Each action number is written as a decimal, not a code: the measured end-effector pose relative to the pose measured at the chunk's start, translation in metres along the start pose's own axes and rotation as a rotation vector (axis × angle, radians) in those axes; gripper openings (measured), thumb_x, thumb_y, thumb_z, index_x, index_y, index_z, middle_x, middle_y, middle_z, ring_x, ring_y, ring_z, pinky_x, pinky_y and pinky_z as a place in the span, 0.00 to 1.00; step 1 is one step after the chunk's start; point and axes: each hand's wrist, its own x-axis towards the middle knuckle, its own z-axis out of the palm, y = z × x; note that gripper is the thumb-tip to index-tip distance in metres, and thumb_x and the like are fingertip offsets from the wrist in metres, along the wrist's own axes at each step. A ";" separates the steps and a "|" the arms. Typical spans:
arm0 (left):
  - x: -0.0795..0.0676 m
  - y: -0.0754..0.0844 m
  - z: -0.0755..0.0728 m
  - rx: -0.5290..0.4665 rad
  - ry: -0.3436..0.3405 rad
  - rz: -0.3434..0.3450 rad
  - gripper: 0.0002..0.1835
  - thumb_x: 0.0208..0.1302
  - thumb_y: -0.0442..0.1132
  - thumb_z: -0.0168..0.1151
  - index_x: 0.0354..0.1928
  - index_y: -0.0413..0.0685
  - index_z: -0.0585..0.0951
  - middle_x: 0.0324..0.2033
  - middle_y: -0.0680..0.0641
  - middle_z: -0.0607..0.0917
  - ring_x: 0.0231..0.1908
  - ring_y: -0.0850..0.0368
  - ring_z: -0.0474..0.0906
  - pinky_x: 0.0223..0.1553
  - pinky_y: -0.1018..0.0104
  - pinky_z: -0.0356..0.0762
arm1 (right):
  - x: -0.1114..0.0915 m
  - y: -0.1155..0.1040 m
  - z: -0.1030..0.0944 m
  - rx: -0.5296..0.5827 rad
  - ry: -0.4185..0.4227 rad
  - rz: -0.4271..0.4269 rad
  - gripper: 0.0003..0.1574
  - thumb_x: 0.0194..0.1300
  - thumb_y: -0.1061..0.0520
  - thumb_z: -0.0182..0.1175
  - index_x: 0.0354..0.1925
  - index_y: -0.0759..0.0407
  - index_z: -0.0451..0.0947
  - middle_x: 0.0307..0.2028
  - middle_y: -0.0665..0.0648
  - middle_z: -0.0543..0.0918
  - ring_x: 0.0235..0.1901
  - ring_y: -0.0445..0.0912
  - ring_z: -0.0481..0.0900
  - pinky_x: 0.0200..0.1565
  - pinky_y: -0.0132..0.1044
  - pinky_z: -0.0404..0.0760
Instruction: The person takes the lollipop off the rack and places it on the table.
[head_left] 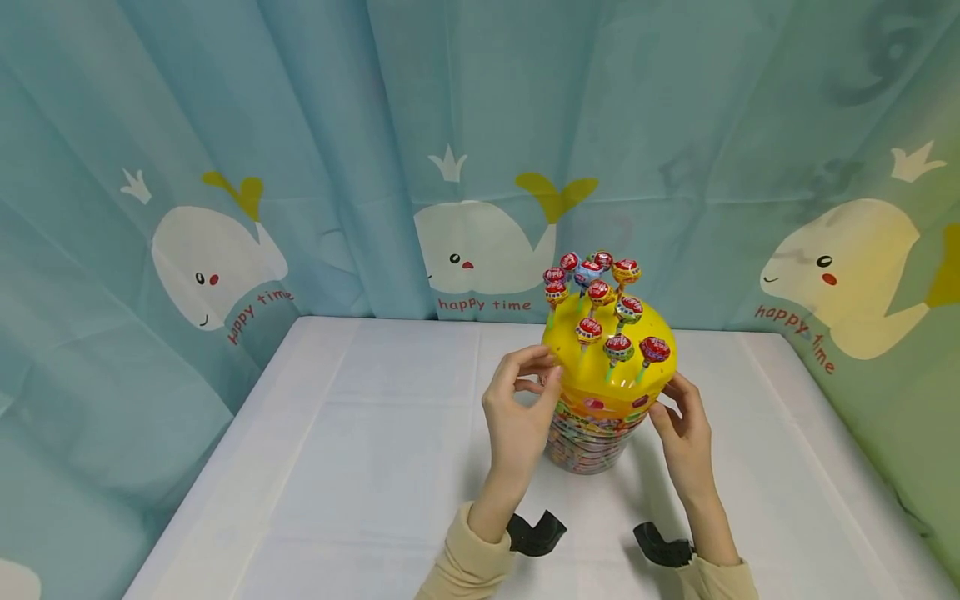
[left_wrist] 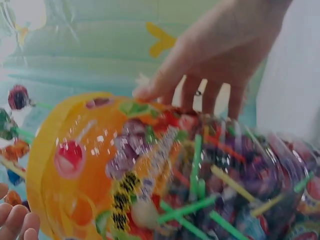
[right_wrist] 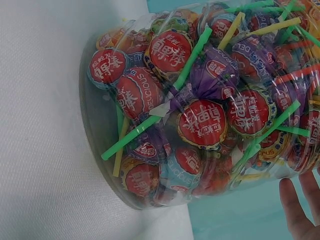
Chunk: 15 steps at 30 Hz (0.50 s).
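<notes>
A clear, ribbed lollipop jar packed with wrapped lollipops stands upright on the white table. Its domed yellow lid has several lollipops stuck upright in the top. My left hand holds the jar at the left edge of the lid, fingers and thumb bent. On the opposite side my right hand grips it just under the lid's edge. Through the jar's wall, the right wrist view shows red-and-purple wrapped lollipops with green and yellow sticks. Parts of the fingers are hidden behind the jar.
A white cloth covers the table. Behind it hangs a blue-green curtain printed with white whales. Black curved pieces sit at both wrists, by beige sleeves.
</notes>
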 end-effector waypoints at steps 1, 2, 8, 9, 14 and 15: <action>0.000 0.001 0.001 -0.002 0.000 0.024 0.12 0.62 0.36 0.65 0.47 0.42 0.81 0.39 0.44 0.85 0.38 0.52 0.80 0.34 0.70 0.79 | 0.000 0.000 0.000 -0.002 0.000 0.001 0.29 0.70 0.67 0.50 0.68 0.61 0.61 0.59 0.40 0.70 0.58 0.38 0.67 0.53 0.18 0.70; 0.001 0.003 0.002 -0.005 -0.001 0.041 0.12 0.62 0.35 0.65 0.47 0.42 0.81 0.39 0.44 0.85 0.38 0.52 0.80 0.34 0.70 0.79 | 0.000 0.000 0.000 -0.004 0.000 0.002 0.29 0.70 0.67 0.50 0.68 0.61 0.61 0.59 0.40 0.70 0.58 0.38 0.67 0.53 0.18 0.70; 0.004 0.008 0.008 -0.008 -0.019 0.115 0.12 0.62 0.34 0.63 0.47 0.40 0.80 0.40 0.44 0.84 0.39 0.53 0.80 0.33 0.69 0.76 | 0.000 -0.001 0.000 -0.018 0.002 0.015 0.29 0.70 0.66 0.50 0.68 0.60 0.61 0.58 0.38 0.70 0.58 0.37 0.67 0.54 0.17 0.69; 0.005 0.008 0.008 -0.007 -0.025 0.121 0.12 0.62 0.34 0.63 0.47 0.40 0.80 0.40 0.44 0.84 0.39 0.53 0.80 0.33 0.69 0.76 | 0.000 -0.001 0.000 -0.020 0.003 0.018 0.29 0.70 0.66 0.50 0.68 0.60 0.61 0.58 0.38 0.70 0.58 0.37 0.67 0.54 0.17 0.69; 0.009 0.010 0.012 -0.001 -0.048 0.143 0.13 0.62 0.35 0.64 0.48 0.42 0.79 0.40 0.44 0.83 0.40 0.53 0.81 0.34 0.69 0.76 | 0.000 -0.002 0.001 -0.025 0.005 0.035 0.29 0.70 0.66 0.50 0.68 0.60 0.61 0.58 0.37 0.69 0.58 0.37 0.67 0.54 0.17 0.69; 0.009 0.011 0.012 -0.001 -0.050 0.147 0.13 0.62 0.35 0.64 0.48 0.42 0.79 0.40 0.44 0.83 0.39 0.53 0.81 0.34 0.69 0.77 | 0.000 -0.002 0.001 -0.025 0.005 0.036 0.29 0.70 0.66 0.50 0.68 0.60 0.61 0.58 0.37 0.69 0.58 0.37 0.67 0.54 0.17 0.69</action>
